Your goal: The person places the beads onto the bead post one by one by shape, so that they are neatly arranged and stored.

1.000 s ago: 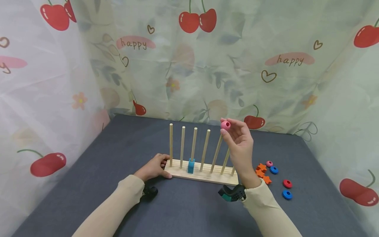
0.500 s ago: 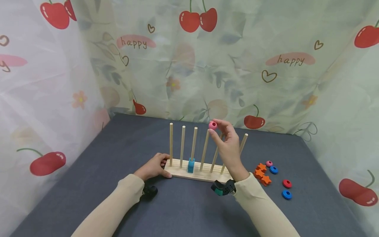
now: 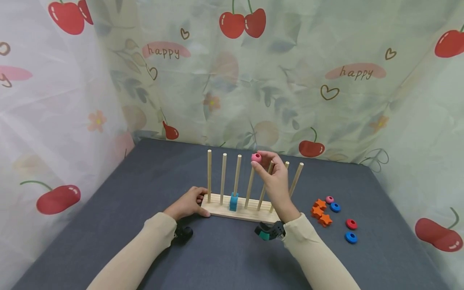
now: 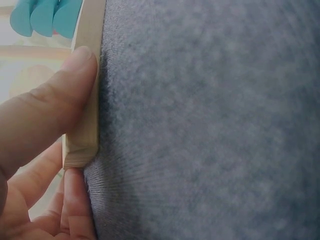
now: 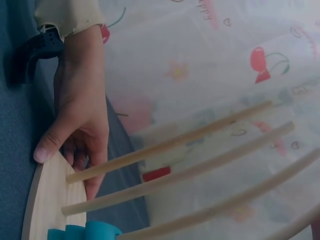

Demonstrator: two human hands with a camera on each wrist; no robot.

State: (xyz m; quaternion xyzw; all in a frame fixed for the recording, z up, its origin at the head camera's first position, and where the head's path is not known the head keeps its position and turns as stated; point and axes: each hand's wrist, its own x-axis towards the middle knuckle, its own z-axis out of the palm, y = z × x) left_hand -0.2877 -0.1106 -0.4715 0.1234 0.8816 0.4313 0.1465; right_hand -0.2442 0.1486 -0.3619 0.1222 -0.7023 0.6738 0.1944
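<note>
A wooden peg board [image 3: 217,209] with several upright pegs stands on the table. My left hand [image 3: 186,204] grips its left end, thumb [image 4: 75,80] along the front edge and fingers round the end. My right hand [image 3: 275,179] pinches a pink bead [image 3: 256,158] between thumb and fingers, its hole facing up. The bead sits at the top of the peg just right of the one with teal pieces [image 3: 233,202], and that peg's tip is hidden. Stacked teal pieces [image 5: 100,231] show low on their peg in the right wrist view.
Right of the board lie several orange stars [image 3: 319,210], a second pink bead [image 3: 329,199], a red ring [image 3: 351,224] and two blue rings [image 3: 335,207]. A patterned curtain [image 3: 232,80] hangs round the dark table [image 3: 224,257].
My right hand has moved left with the pink bead, then slightly down onto the top of the peg right of the teal pieces. My left hand has stayed on the board's end.
</note>
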